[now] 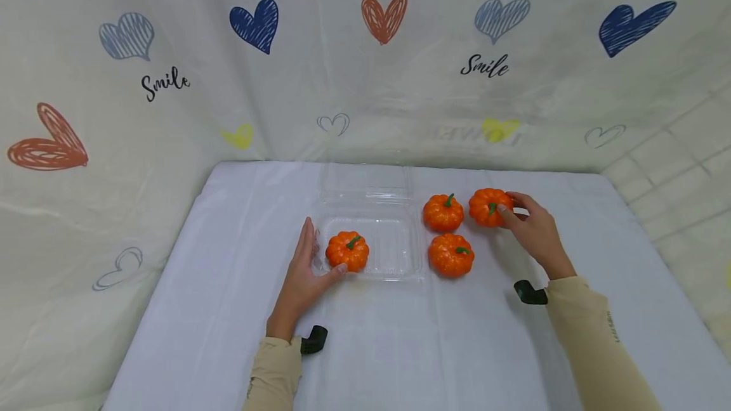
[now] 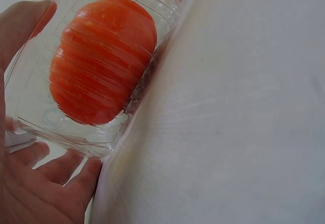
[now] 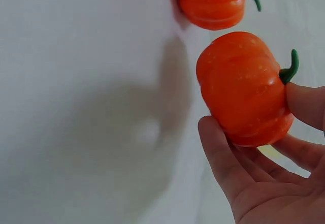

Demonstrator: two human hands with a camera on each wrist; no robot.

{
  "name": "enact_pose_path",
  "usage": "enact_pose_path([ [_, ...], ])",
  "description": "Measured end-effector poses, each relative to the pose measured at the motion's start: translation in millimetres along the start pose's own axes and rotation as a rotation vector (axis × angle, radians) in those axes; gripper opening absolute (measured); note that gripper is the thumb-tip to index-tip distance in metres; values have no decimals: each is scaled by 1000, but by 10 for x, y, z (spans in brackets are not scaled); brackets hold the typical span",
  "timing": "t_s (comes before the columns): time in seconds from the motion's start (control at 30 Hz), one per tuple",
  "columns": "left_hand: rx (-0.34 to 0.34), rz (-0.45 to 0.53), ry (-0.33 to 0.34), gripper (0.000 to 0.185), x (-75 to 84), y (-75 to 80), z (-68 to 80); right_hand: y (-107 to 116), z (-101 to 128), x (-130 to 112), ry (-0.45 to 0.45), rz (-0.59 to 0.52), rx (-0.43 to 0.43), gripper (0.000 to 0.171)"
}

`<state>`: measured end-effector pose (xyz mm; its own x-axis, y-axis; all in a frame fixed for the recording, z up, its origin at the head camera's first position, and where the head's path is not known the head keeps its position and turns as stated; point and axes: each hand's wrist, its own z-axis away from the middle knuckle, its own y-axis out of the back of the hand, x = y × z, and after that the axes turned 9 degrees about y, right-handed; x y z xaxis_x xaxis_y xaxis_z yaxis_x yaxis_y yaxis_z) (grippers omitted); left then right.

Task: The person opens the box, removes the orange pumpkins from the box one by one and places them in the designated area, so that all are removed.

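Between the thumb and fingers of my right hand (image 1: 533,227) is a small orange toy pumpkin (image 3: 244,89) with a green stem. The right wrist view shows it raised off the white cloth, its shadow falling to one side. My left hand (image 1: 305,278) rests against a clear plastic clamshell box (image 1: 394,249), straight fingers along its left side and thumb at the front edge. Inside the box's left part sits another pumpkin (image 1: 347,251), seen through the ribbed wall in the left wrist view. The box's lid (image 1: 365,179) is folded back, away from me.
Two more pumpkins stand right of the box, one farther back (image 1: 443,213) and one nearer (image 1: 451,255). A white cloth covers the table (image 1: 377,347). Behind the table hangs a pale curtain (image 1: 320,81) printed with hearts and "Smile".
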<state>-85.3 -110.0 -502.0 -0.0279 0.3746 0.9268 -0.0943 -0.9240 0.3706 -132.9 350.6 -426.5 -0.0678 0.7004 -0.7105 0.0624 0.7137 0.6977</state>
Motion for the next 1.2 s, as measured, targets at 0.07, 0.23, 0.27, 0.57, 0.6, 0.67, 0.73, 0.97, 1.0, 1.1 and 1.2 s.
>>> enact_pose_path([
  [0.07,1,1,1,119,6,6,-1,-30,1,48,-36,4,-13,71],
  [0.23,-2,5,5,120,20,11,3,-102,16,134,-80,10,-24,72],
  [0.27,-2,4,5,120,21,10,4,-115,17,148,-83,9,-19,72],
  [0.57,-1,0,-4,120,5,8,3,-201,22,229,-181,-18,25,76],
  [0.6,0,1,-6,120,0,7,1,-210,23,235,-190,-17,28,77],
  [0.67,1,3,-12,119,-3,6,-1,-227,21,250,-201,-17,43,76],
  [0.73,2,3,-14,119,-6,6,-3,-244,21,266,-201,-9,51,77],
  [0.97,6,-10,-11,120,-3,7,-11,-247,31,290,-189,4,58,77],
  [1.0,4,-11,-9,120,-3,6,-12,-240,30,291,-190,6,58,77],
  [1.1,3,-12,-7,120,-5,6,-15,-218,29,277,-191,-10,57,78],
  [1.2,1,-7,-9,120,-7,8,-13,-204,28,232,-195,-37,77,76],
])
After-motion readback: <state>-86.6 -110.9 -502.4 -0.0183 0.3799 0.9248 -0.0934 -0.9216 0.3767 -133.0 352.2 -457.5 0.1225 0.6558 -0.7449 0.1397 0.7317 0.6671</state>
